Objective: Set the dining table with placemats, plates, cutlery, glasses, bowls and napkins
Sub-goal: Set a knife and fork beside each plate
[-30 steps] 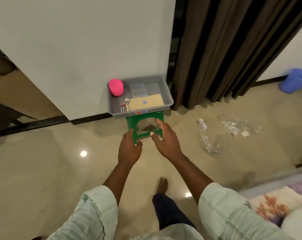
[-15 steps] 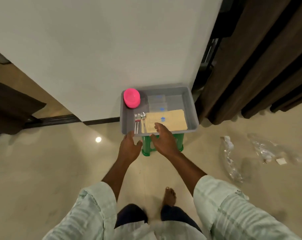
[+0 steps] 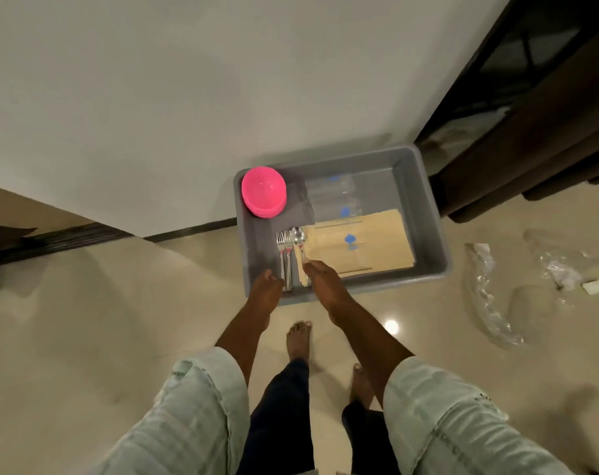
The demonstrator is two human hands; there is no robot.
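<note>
Head view: forks [image 3: 284,258] lie handles toward person.

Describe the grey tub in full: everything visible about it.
The grey tub is a rectangular bin, plastic by its look, with smooth sloped walls and a rolled rim, set against the white wall. Inside lie stacked pink bowls, clear glasses, forks, a spoon and tan placemats. The left hand and right hand reach over its near rim.

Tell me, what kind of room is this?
Probably a room in a home: a shiny tiled floor, dark curtains by a plain wall, and a grey tub holding pink bowls and forks.
</note>
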